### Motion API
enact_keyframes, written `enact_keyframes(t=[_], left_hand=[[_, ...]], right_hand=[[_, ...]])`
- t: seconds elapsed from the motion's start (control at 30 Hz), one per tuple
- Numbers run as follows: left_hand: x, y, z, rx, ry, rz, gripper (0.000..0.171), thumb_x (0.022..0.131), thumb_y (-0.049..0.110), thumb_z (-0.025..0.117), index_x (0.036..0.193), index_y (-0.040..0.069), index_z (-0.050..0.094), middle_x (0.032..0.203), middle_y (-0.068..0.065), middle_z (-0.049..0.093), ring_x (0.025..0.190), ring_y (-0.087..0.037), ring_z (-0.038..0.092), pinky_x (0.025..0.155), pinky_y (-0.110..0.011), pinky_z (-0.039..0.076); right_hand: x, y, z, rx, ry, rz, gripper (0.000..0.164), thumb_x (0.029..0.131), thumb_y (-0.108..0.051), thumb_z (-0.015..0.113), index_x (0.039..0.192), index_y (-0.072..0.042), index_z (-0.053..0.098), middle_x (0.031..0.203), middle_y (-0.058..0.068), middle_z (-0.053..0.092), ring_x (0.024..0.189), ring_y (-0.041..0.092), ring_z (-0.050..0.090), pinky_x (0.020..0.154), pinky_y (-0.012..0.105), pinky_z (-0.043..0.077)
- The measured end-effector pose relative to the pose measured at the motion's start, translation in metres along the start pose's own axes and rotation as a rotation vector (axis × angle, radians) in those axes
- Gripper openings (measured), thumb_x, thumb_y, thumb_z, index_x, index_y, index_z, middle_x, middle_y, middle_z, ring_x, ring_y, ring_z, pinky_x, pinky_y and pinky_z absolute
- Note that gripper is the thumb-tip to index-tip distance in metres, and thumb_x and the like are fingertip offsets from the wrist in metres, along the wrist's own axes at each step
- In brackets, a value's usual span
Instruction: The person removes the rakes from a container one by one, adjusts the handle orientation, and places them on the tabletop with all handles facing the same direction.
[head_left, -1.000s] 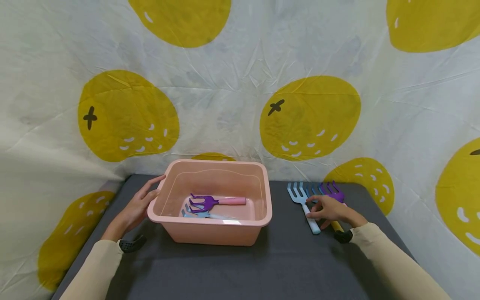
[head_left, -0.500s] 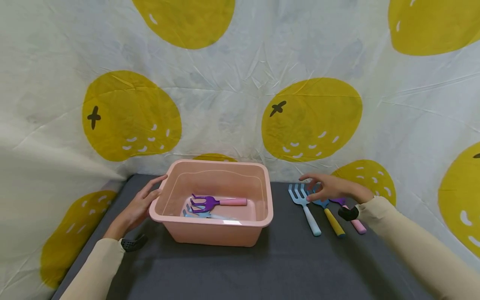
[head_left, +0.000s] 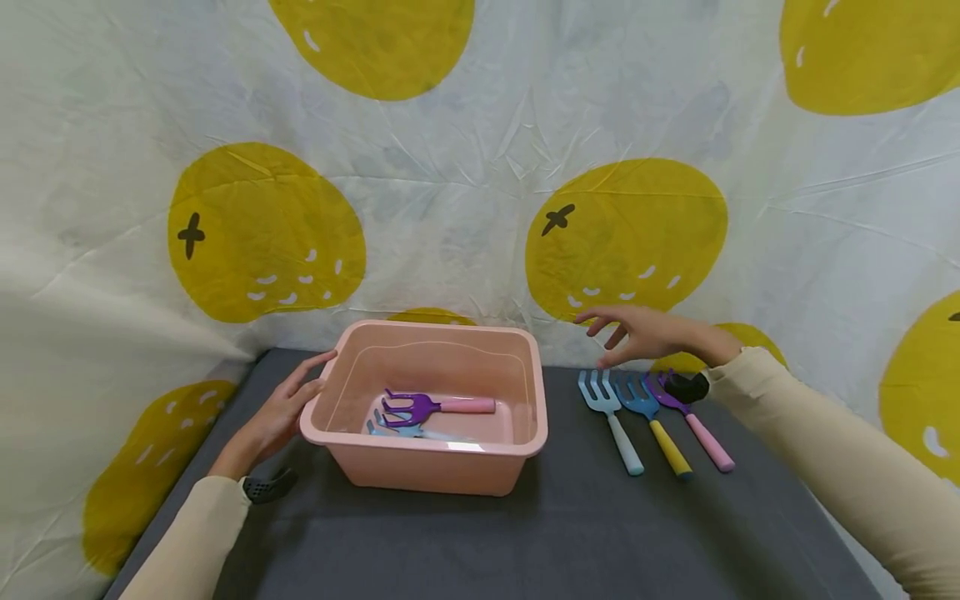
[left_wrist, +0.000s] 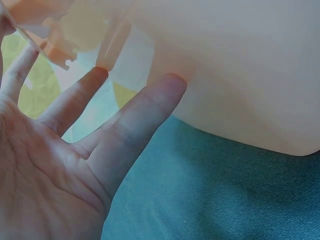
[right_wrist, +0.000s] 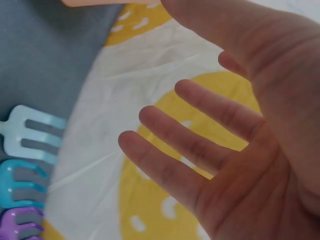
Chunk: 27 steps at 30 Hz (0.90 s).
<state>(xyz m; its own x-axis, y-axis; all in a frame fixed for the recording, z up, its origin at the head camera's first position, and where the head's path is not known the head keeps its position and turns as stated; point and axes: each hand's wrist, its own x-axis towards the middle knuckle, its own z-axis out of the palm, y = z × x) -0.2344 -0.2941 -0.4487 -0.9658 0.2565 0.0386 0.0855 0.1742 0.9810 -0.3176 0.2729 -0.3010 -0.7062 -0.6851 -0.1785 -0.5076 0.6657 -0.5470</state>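
My left hand (head_left: 276, 417) rests against the left side of a pink plastic basin (head_left: 427, 471). In the left wrist view its straight thumb (left_wrist: 145, 120) touches the basin wall and the other fingers reach up to the rim. Inside the basin, a purple hand rake with a pink handle (head_left: 467, 406) lies over a light blue hand fork (head_left: 408, 431). My right hand (head_left: 647, 332) holds nothing, fingers spread, above the far ends of three garden tools: a pale blue hand fork (head_left: 625, 446), a blue one with a yellow handle (head_left: 670, 450), and a purple hand rake with a pink handle (head_left: 710, 443).
The three tools lie side by side on the dark grey table (head_left: 480, 542), right of the basin. A white cloth with yellow fruit prints (head_left: 450, 225) hangs behind the table and along both sides.
My right hand has moved up and away from the tools, toward the back cloth, uncovering their handles. The left hand stays at the basin. The tools now lie fanned out in view.
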Motion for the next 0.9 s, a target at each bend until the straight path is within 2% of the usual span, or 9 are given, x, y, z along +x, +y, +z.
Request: enact_keyframes(t=[0.17,0.3,0.6,0.9], left_hand=[[-0.002,0.001,-0.001,-0.011,-0.002,-0.005,0.057,0.112,0.033,0.043,0.164,0.025,0.023,0.166,-0.021,0.016,0.124,-0.028,0.054,0.087,-0.045,0.057],[-0.002,0.002,-0.001,-0.013,0.003,-0.014,0.056,0.112,0.034,0.044,0.164,0.027,0.024,0.166,-0.02,0.017,0.124,-0.028,0.053,0.088,-0.044,0.056],[-0.002,-0.001,-0.001,-0.012,0.006,-0.022,0.057,0.111,0.034,0.045,0.163,0.026,0.025,0.163,-0.02,0.023,0.127,-0.04,0.051,0.088,-0.046,0.057],[0.001,-0.003,-0.002,0.0,0.005,-0.008,0.057,0.111,0.035,0.046,0.163,0.026,0.026,0.167,-0.017,0.018,0.121,-0.02,0.055,0.089,-0.038,0.056]], right_hand=[[0.01,-0.019,-0.011,-0.049,0.002,-0.05,0.077,0.092,-0.024,0.08,0.155,-0.005,0.04,0.14,0.025,0.056,0.111,0.039,0.067,0.091,0.05,0.057],[0.017,-0.032,-0.015,-0.073,0.0,-0.04,0.076,0.091,-0.026,0.081,0.154,-0.01,0.042,0.142,0.023,0.055,0.114,0.039,0.066,0.091,0.049,0.057],[0.04,-0.056,-0.013,-0.12,-0.035,-0.045,0.075,0.091,-0.027,0.081,0.155,-0.018,0.044,0.142,0.016,0.058,0.116,0.037,0.065,0.092,0.049,0.056],[0.081,-0.088,-0.002,-0.118,-0.128,-0.06,0.073,0.09,-0.021,0.082,0.153,-0.024,0.046,0.144,0.014,0.057,0.118,0.037,0.065,0.095,0.047,0.055]])
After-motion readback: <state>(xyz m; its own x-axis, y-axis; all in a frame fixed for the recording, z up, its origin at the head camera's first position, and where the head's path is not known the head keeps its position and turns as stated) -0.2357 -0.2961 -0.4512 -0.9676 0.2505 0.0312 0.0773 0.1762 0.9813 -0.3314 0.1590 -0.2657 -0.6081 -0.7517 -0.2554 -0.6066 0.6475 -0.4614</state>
